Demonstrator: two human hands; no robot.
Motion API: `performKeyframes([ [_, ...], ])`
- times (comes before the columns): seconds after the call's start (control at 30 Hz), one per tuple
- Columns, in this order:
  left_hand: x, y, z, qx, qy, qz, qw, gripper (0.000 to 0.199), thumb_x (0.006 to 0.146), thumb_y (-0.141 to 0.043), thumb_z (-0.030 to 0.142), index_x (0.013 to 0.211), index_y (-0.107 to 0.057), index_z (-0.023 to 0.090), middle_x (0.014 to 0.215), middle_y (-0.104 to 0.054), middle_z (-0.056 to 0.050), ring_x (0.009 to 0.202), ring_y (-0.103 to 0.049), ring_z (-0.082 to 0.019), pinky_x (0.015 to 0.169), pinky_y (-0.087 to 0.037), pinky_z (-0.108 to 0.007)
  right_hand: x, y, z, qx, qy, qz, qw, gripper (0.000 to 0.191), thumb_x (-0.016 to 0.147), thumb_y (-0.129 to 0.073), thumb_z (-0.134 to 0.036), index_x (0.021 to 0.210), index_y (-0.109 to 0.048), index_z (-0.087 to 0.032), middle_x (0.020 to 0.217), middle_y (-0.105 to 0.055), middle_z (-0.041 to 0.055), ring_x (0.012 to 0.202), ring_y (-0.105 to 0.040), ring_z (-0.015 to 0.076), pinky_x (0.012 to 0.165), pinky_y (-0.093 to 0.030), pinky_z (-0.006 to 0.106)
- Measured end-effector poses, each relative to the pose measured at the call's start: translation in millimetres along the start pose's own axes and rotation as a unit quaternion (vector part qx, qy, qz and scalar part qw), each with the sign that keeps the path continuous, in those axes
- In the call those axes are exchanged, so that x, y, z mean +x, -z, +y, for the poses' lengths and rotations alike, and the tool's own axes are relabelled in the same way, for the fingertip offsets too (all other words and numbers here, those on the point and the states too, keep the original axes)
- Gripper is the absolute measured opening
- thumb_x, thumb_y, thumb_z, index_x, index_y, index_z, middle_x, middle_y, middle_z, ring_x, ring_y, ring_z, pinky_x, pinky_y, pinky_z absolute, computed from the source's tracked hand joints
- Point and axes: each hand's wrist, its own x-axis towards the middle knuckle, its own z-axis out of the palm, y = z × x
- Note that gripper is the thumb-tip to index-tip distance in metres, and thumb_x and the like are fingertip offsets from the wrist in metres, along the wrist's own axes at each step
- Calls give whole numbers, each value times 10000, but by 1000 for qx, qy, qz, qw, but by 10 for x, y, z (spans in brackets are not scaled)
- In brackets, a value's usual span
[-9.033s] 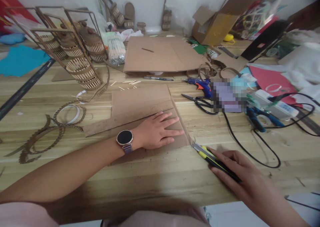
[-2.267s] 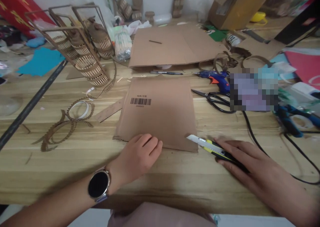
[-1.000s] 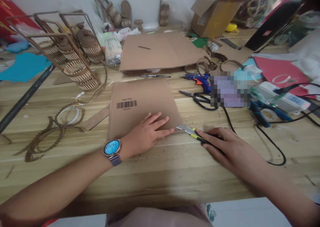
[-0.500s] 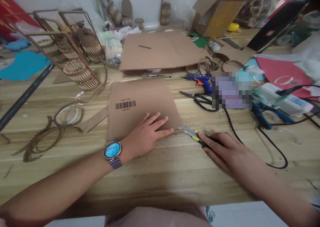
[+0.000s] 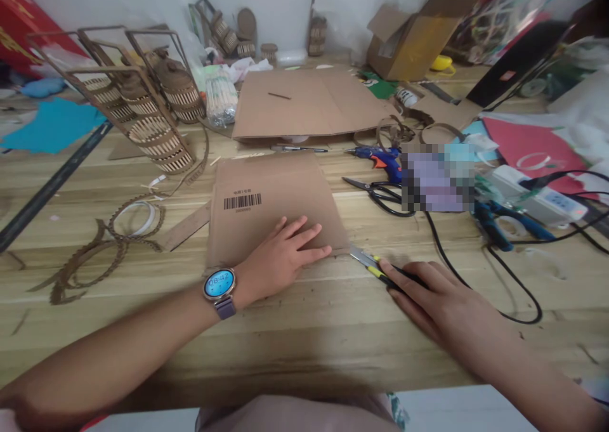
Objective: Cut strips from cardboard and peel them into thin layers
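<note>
A brown cardboard sheet (image 5: 280, 181) with a printed barcode lies flat on the wooden table in front of me. My left hand (image 5: 288, 251) rests on its lower part, fingers spread and pressing down, a watch on the wrist. In my right hand (image 5: 428, 292) are scissors (image 5: 373, 267) with black and yellow handles. Their blades point left and meet the sheet's near right corner; how far the tips reach is hard to make out. My right fingers wrap round the handles.
Black-handled scissors (image 5: 387, 197) and a blue glue gun (image 5: 380, 158) lie beyond the sheet. A larger cardboard piece (image 5: 314, 102) is at the back. Bamboo-slat lanterns (image 5: 162, 143) stand left, near curled brown strips (image 5: 90, 261). A power strip (image 5: 537, 191) with cables sits right.
The scissor blades have come together and shifted slightly right at the cardboard's corner. My left hand keeps its place on the sheet. The whole view has shifted a little.
</note>
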Motion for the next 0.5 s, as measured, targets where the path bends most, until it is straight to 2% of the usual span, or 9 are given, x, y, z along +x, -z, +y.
performKeyframes([
  [0.13,7,4,5,6,3,-4,1000,584,951,-448,55,1464,-468,334,1589,-370,-94,1487,-264,-356,1128,-291,-667,-69,18,10,20,-14,-7,1000,458,1019,-388,-411,1378,-586,-206,1020,-658,108,931,-676,235,780,-608,387],
  [0.33,6,-10,4,9,-2,6,1000,530,989,-436,101,1468,-459,328,1585,-376,-97,1495,-257,-335,1133,-297,-647,-20,20,-32,44,-45,-6,998,422,998,-448,-410,1354,-602,-243,1061,-643,95,936,-678,223,799,-593,372],
  [0.5,-12,-40,-37,-39,1,56,998,399,1055,-382,291,1410,-530,186,1531,-459,-116,1482,-311,-267,1189,-291,-545,-4,6,-49,61,-62,-7,996,423,994,-459,-404,1364,-591,-249,1089,-634,98,974,-666,228,832,-583,386],
])
